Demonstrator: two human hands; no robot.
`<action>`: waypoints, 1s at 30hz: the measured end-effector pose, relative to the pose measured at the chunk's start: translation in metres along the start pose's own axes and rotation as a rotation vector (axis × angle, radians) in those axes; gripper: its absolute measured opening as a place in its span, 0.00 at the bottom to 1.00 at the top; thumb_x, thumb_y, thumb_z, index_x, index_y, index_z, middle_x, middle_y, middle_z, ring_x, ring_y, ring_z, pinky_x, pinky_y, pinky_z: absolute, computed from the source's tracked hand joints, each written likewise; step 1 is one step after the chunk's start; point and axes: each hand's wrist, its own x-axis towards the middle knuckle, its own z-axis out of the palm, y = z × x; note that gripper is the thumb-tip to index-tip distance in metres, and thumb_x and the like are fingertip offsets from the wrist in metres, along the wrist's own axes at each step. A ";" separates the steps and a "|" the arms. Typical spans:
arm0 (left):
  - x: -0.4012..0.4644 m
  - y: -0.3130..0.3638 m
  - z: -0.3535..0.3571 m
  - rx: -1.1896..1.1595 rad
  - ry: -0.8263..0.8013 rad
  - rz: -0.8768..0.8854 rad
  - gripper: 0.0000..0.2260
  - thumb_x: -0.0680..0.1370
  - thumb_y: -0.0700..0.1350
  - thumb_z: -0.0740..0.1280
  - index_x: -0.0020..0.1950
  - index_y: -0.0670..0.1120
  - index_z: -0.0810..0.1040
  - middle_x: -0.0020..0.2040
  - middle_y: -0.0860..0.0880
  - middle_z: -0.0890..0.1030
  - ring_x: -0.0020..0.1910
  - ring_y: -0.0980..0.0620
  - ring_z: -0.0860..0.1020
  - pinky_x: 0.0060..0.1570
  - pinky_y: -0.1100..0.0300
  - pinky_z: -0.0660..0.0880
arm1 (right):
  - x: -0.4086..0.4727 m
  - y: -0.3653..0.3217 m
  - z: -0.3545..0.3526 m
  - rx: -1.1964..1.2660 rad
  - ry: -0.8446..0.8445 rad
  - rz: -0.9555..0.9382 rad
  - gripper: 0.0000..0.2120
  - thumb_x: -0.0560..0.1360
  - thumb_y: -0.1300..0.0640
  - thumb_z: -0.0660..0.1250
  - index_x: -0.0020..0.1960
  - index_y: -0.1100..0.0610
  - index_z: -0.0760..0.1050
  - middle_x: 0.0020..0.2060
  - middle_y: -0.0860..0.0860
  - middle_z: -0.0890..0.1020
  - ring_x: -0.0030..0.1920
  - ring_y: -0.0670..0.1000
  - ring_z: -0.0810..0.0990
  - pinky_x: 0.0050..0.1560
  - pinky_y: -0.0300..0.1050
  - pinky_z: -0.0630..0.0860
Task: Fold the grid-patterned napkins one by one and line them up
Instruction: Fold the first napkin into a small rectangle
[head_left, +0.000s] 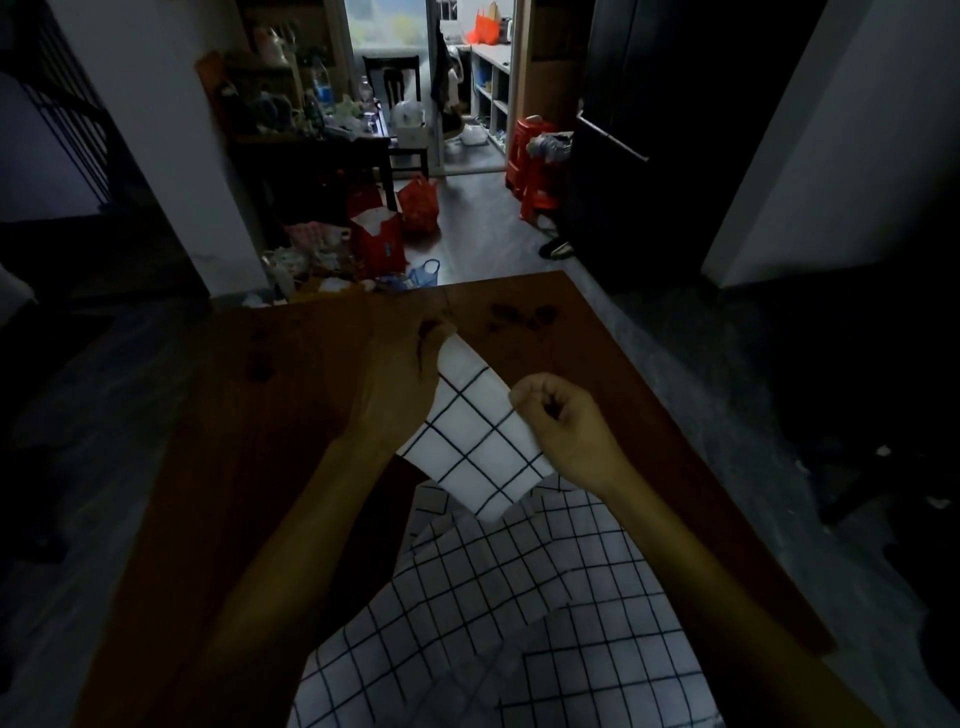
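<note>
1. L forearm enters from lower left of frame, runs diagonally up toward centre, bare, no sleeve seen.
2. Left hand (400, 382) sits just left of centre, back of hand to camera, wrist bent slightly inward. Fingers reach away from camera & curl over the far end of the folded napkin (475, 431), pinching it; fingertips mostly hidden.
3. R forearm enters from lower right, angles up & left toward centre, also bare.
4. Right hand (563, 421) sits right of centre, a bit lower in frame than L. Fingers curled into a loose fist, thumb side gripping the napkin's right edge.
5. Hands near each other, not touching.
</note>
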 end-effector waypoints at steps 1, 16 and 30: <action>0.001 -0.004 -0.004 -0.026 -0.011 -0.041 0.23 0.79 0.56 0.55 0.49 0.37 0.78 0.49 0.38 0.81 0.50 0.49 0.74 0.61 0.70 0.60 | -0.002 0.003 0.001 -0.003 -0.008 0.005 0.07 0.79 0.62 0.62 0.43 0.54 0.76 0.34 0.50 0.75 0.36 0.45 0.73 0.38 0.39 0.72; -0.033 -0.053 -0.041 -0.326 -0.110 -0.150 0.03 0.80 0.42 0.63 0.48 0.46 0.75 0.39 0.60 0.75 0.40 0.70 0.74 0.42 0.76 0.68 | 0.009 -0.018 0.092 -0.062 -0.184 0.011 0.04 0.76 0.64 0.66 0.49 0.58 0.77 0.38 0.45 0.82 0.41 0.40 0.80 0.41 0.34 0.75; -0.137 -0.026 -0.099 -0.699 0.163 -0.873 0.13 0.76 0.45 0.66 0.61 0.46 0.75 0.51 0.50 0.82 0.49 0.55 0.82 0.42 0.63 0.79 | -0.014 -0.013 0.131 0.221 -0.260 0.233 0.06 0.77 0.58 0.65 0.50 0.51 0.79 0.44 0.47 0.84 0.44 0.46 0.83 0.39 0.42 0.80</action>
